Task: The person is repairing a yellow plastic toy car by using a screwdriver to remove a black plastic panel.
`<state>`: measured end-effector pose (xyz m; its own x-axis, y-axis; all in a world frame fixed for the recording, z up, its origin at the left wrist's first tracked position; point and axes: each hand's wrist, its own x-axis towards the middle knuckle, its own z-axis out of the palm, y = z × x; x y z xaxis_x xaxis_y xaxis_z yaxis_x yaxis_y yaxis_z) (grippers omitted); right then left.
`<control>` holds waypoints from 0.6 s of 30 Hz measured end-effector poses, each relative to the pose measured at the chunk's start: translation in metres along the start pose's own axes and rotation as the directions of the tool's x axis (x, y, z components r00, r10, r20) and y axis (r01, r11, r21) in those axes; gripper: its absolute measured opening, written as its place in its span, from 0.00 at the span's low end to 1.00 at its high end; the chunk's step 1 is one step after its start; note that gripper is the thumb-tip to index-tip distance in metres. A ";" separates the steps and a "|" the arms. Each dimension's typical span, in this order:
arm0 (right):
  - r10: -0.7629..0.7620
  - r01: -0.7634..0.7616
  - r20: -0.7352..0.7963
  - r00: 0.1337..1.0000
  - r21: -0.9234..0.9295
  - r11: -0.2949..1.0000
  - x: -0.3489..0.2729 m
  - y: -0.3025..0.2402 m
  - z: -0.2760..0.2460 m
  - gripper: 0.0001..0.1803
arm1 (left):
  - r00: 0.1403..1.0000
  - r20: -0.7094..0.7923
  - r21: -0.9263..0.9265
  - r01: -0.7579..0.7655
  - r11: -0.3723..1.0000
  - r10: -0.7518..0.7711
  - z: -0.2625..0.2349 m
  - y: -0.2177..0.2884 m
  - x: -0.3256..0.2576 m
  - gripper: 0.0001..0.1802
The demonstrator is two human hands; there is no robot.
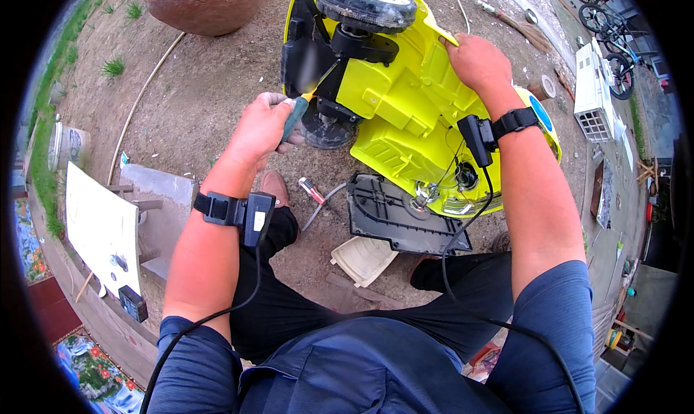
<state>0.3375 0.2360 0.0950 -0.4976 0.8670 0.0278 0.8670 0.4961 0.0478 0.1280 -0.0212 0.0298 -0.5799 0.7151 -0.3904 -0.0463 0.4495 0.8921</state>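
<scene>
A bright yellow toy ride-on car body is tipped over, its underside toward me. My left hand is closed round a screwdriver with a green and yellow handle. The shaft points up and right at the black part between two black wheels, the upper wheel and the lower wheel; whether the tip sits on a screw is too small to tell. With fingers hooked over the rim, my right hand grips the body's upper right edge. Thin wires hang near the headlights.
Beneath the body lies a black ribbed plastic panel, beside a cream plastic tray. A red and white handled tool rests near my shoe. Farther off are a clay pot, a white board and a bicycle.
</scene>
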 end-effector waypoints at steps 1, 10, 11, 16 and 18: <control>0.001 -0.001 0.001 1.000 0.006 1.000 0.000 0.000 0.000 0.23 | 0.999 -0.026 0.069 -0.032 0.997 0.034 0.002 0.000 -0.002 0.28; 0.002 -0.002 -0.008 1.000 0.015 1.000 0.001 -0.001 0.001 0.23 | 0.998 -0.002 -0.013 0.063 0.998 -0.063 -0.004 0.000 0.003 0.27; 0.003 -0.003 -0.010 1.000 0.017 1.000 0.000 -0.001 0.000 0.23 | 0.995 0.043 -0.028 0.097 0.995 -0.095 -0.005 0.001 0.003 0.27; -0.012 0.013 -0.022 1.000 0.025 1.000 0.000 -0.002 0.001 0.23 | 0.992 -0.102 0.075 -0.062 0.995 0.070 0.000 -0.009 0.003 0.27; -0.006 0.006 -0.016 1.000 0.026 1.000 0.000 -0.001 0.001 0.23 | 0.998 -0.064 0.005 -0.005 1.000 0.005 -0.002 -0.006 0.004 0.29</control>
<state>0.3364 0.2358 0.0936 -0.5031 0.8631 0.0436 0.8642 0.5027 0.0218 0.1245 -0.0226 0.0231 -0.6308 0.6816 -0.3708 -0.0394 0.4491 0.8926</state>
